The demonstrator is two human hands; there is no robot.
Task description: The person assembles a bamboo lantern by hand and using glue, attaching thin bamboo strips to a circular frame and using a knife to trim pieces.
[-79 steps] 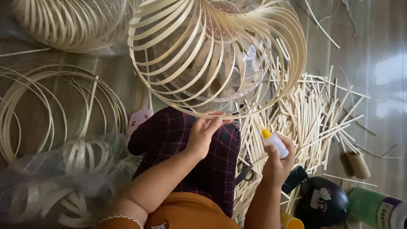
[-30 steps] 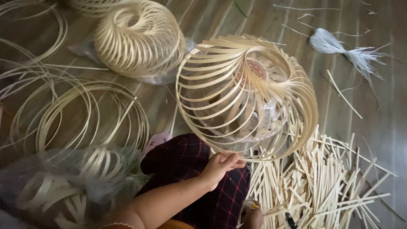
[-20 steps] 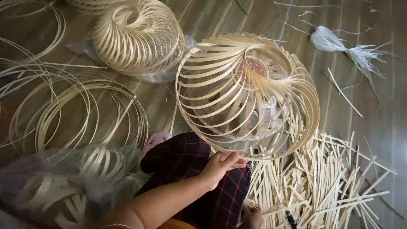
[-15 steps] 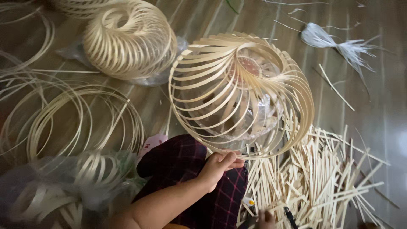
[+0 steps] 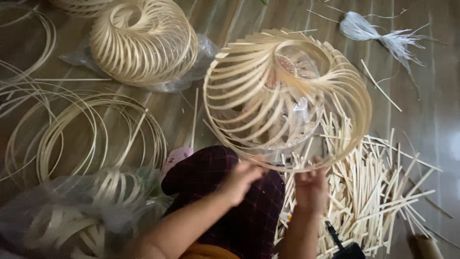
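**Bamboo-strip lampshade frame, held at its lower rim: hazards and clearance**

Landmark: the bamboo lampshade frame, raised over the lap.

- Left of frame: loose bamboo hoops and a bagged bundle of strips lay on the floor; a finished coiled shade sat upper left. Little room to swing that way.
- Below frame: left hand and right hand both met the lower rim; blur hid whether fingers were closed. A slack hold could have let the frame tip and splay.
- Right of frame: cut bamboo sticks crowded close and could have snagged the rim. Bare wooden floor beyond.
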